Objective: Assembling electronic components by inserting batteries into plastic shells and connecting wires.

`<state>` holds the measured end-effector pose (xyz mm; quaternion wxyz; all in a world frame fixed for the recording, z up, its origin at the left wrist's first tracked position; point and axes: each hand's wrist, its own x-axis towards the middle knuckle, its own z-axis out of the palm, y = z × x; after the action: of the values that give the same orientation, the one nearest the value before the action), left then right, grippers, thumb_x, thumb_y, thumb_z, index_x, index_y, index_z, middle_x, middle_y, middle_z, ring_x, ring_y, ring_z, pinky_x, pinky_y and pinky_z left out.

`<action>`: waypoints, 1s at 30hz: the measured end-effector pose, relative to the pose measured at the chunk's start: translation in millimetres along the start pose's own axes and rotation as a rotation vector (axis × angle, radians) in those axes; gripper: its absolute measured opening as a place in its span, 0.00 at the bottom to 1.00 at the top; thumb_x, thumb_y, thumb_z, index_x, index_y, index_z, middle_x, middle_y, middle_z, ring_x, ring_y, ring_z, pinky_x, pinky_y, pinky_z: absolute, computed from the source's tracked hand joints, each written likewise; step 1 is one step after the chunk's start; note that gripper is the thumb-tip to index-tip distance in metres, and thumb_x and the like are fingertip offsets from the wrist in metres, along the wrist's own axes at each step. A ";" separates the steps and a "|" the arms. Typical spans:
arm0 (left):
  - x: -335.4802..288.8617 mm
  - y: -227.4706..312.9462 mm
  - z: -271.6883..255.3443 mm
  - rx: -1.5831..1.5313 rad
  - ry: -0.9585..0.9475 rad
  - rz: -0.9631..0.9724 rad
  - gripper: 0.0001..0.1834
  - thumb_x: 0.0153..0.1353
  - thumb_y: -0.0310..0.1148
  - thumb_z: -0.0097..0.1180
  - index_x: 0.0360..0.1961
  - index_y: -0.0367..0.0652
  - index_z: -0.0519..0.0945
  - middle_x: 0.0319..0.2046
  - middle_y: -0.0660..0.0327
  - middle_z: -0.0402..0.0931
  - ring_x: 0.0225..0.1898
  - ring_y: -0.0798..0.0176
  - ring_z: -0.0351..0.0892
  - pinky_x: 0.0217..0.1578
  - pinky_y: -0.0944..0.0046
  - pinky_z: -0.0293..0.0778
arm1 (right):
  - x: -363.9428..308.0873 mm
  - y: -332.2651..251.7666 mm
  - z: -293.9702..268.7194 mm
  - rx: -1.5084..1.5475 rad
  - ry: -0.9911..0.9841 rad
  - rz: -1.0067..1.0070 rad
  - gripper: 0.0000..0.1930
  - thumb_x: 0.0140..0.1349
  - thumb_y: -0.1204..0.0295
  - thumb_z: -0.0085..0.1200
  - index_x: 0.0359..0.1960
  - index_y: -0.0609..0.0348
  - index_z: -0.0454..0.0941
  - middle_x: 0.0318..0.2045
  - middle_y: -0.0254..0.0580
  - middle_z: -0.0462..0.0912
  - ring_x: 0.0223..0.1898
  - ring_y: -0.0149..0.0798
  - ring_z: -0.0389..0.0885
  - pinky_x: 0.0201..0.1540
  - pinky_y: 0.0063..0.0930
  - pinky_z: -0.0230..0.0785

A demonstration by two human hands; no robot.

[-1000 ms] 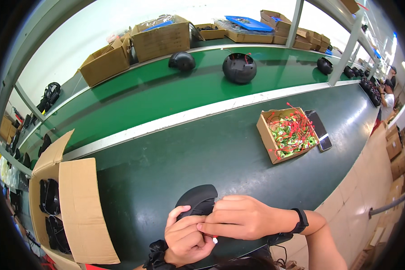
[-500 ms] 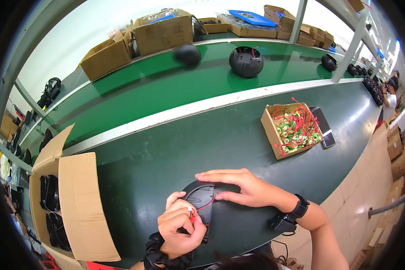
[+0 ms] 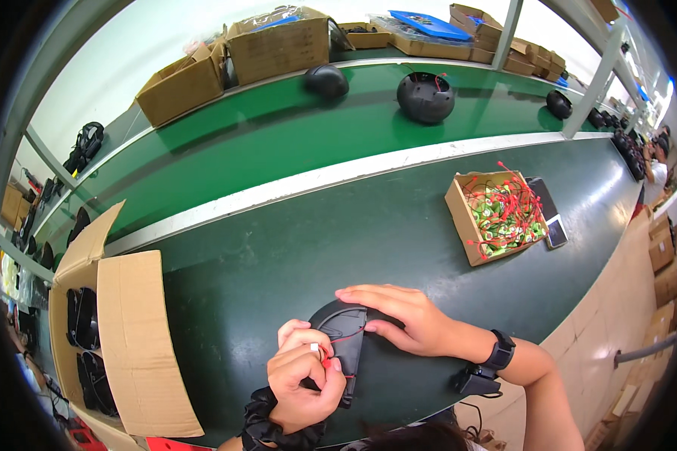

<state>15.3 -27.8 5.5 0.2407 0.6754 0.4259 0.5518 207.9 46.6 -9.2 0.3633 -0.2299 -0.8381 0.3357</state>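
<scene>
A rounded black plastic housing (image 3: 350,349) lies on the green worktable before me, its hollow inner side facing up. My left hand (image 3: 305,376) is closed at its left side, thumb and fingers pinching a small red connector (image 3: 326,362). Thin red wire (image 3: 347,337) crosses the housing from there. My right hand (image 3: 402,319) grips the housing's upper right edge, fingers along the far rim and thumb at the inner edge. The left fingers hide part of the housing and connector.
At right, a cardboard box (image 3: 459,218) holds green cells with red and black leads, beside a phone (image 3: 555,231). An open carton (image 3: 139,342) with black parts stands left. Black round shells (image 3: 426,98) sit on the green conveyor (image 3: 263,139) beyond the white rail.
The black shells on the conveyor have shifted a little to the right. My view has moved slightly; both hands keep nearly the same hold.
</scene>
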 end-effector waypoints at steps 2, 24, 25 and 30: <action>-0.8 -0.3 -0.3 0.009 -0.021 0.022 0.19 0.42 0.12 0.51 0.11 0.48 0.58 0.14 0.68 0.62 0.26 0.64 0.73 0.51 0.52 0.62 | 0.3 -2.4 -0.6 0.036 -0.006 0.026 0.24 0.57 0.79 0.56 0.58 0.61 0.70 0.56 0.49 0.75 0.55 0.51 0.76 0.55 0.37 0.70; -8.3 -0.3 4.1 0.045 0.059 0.046 0.20 0.41 0.14 0.56 0.12 0.49 0.59 0.14 0.68 0.65 0.25 0.65 0.73 0.41 0.59 0.55 | -0.5 6.5 -4.9 0.149 -0.028 -0.013 0.24 0.55 0.80 0.58 0.57 0.59 0.73 0.57 0.44 0.76 0.53 0.47 0.78 0.52 0.35 0.72; -8.6 -0.1 3.4 0.074 0.035 0.073 0.19 0.43 0.14 0.54 0.13 0.48 0.60 0.14 0.67 0.64 0.24 0.64 0.72 0.42 0.59 0.56 | -0.9 5.4 -4.0 0.132 -0.023 -0.013 0.25 0.54 0.80 0.59 0.57 0.59 0.73 0.57 0.44 0.76 0.51 0.46 0.79 0.51 0.35 0.73; -8.2 3.1 2.1 0.108 0.004 0.082 0.19 0.43 0.14 0.55 0.13 0.48 0.60 0.15 0.67 0.65 0.24 0.63 0.72 0.38 0.60 0.54 | -3.6 2.4 1.5 0.029 -0.001 -0.018 0.26 0.51 0.80 0.60 0.55 0.59 0.73 0.56 0.43 0.77 0.46 0.45 0.82 0.48 0.34 0.74</action>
<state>18.0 -35.9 3.0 0.1805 0.7032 0.4275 0.5387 209.3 45.4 -13.4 0.3692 -0.2167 -0.8355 0.3446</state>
